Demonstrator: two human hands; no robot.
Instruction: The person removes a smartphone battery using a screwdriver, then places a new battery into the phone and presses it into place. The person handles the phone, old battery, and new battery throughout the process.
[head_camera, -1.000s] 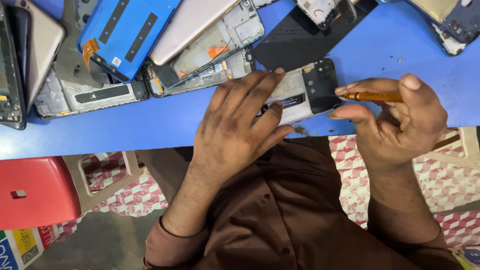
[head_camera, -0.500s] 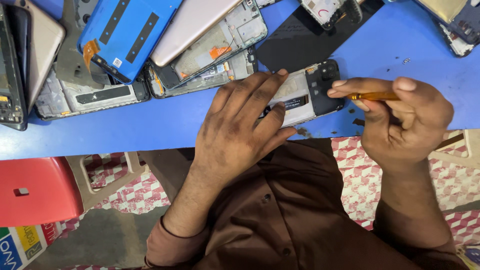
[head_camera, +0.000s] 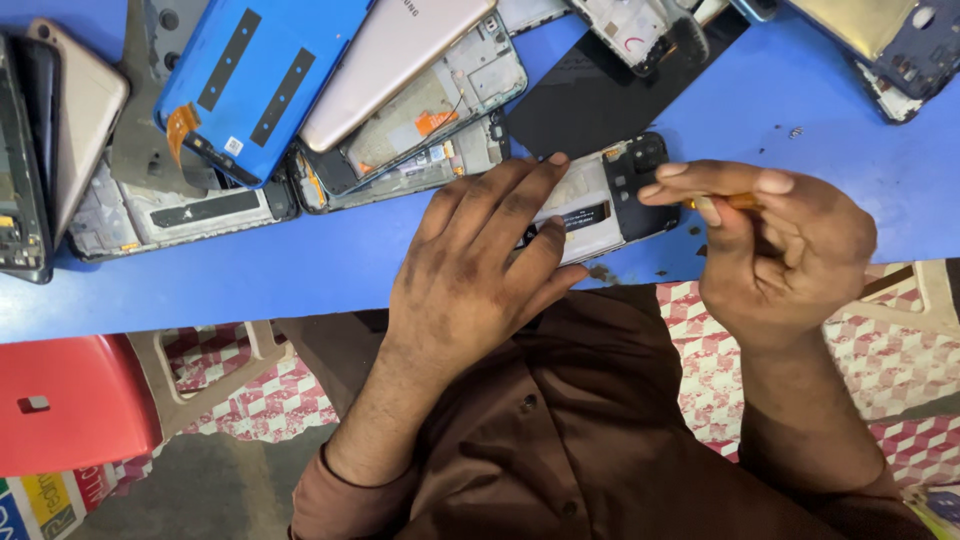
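An opened phone (head_camera: 610, 195), back cover off, lies on the blue table (head_camera: 300, 275) near its front edge. My left hand (head_camera: 470, 270) rests flat on the phone's left part and presses it down. My right hand (head_camera: 775, 245) pinches a small orange-handled tool (head_camera: 738, 202) at the phone's right end, beside the black camera section (head_camera: 640, 170). The tool's tip is hidden by my fingers.
Several dismantled phones, frames and back covers lie along the far side: a blue cover (head_camera: 255, 80), a pink-gold cover (head_camera: 395, 60), a bare frame (head_camera: 430, 115), a black panel (head_camera: 600, 90). A red plastic stool (head_camera: 70, 405) stands below the table at left. Small screws (head_camera: 795, 131) lie at right.
My right hand with the tool has moved left, closer to the phone's camera end. My left hand stays pressed on the phone.
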